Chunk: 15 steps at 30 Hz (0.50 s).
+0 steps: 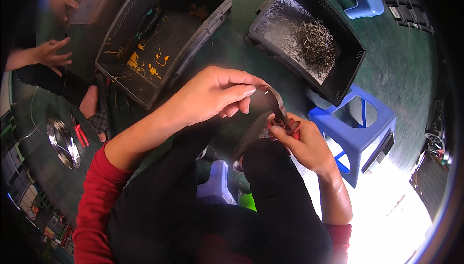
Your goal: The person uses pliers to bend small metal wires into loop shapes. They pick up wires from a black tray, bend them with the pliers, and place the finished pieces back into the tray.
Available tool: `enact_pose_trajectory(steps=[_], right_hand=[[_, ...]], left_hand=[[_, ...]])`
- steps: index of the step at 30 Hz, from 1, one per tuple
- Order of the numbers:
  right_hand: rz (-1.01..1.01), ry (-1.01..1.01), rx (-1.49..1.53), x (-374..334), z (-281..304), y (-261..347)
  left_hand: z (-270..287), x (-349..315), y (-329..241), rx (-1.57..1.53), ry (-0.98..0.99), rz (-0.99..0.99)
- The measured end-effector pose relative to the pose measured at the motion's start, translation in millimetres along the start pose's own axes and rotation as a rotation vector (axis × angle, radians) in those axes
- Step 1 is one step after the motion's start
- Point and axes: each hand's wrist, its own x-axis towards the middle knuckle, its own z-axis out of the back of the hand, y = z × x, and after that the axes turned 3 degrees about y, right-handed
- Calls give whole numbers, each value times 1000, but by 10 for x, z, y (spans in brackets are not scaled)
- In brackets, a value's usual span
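Observation:
In front of my knees, my left hand (212, 92) has its thumb and index finger pinched together at a curved grey-brown metal piece (276, 99). A tiny bright spot shows at the fingertips; what exactly they grip is too small to tell. Lower and to the right, my right hand (307, 145) is closed around red-handled pliers (292, 128), whose dark jaws point up toward the left fingertips. Fingers partly hide the handles. Beneath the hands, near my right knee, lies a curved grey-brown object (251, 133) whose kind I cannot make out.
A black crate (203, 22) with yellow stains stands ahead left; another black crate (295, 66) holds bent metal hooks (316, 44). Blue stools (377, 124) stand right. A wire coil (63, 143) and red pliers (79, 131) lie left, near another person's hands (53, 56).

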Motion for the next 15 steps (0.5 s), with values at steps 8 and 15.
enact_pose_trajectory(steps=[8, 15], right_hand=[[-10, -115, -124, 16, -22, 60], [10, -178, -208, 53, -28, 124]], left_hand=[[-143, -77, -24, 135, -51, -69], [-264, -137, -12, 134, -165, -64]])
